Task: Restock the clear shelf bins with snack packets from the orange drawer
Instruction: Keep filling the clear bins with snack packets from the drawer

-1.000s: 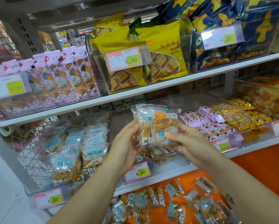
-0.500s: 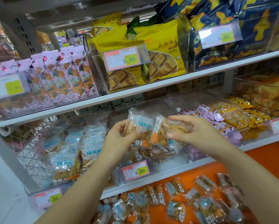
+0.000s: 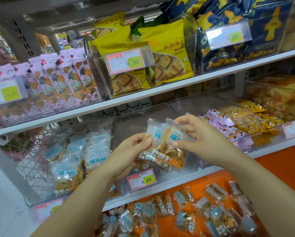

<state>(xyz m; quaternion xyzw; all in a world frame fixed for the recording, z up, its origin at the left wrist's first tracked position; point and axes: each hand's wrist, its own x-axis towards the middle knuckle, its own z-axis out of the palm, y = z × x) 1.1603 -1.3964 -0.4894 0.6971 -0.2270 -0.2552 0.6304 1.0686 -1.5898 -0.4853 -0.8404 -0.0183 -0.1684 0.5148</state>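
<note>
Centrally, two clear plastic snack packets point(image 3: 162, 142) stand upright, left hand point(image 3: 128, 154) and right hand point(image 3: 199, 139) each pinching a side. The clear plastic shelf bin point(image 3: 131, 122) lies just behind and below, equally near both hands.

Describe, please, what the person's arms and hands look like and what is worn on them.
The left forearm and right forearm are bare, with no sleeves in view. The left hand and right hand wear no gloves; no rings, watch or bracelet show. The thumbnails look short and unpainted.
</note>
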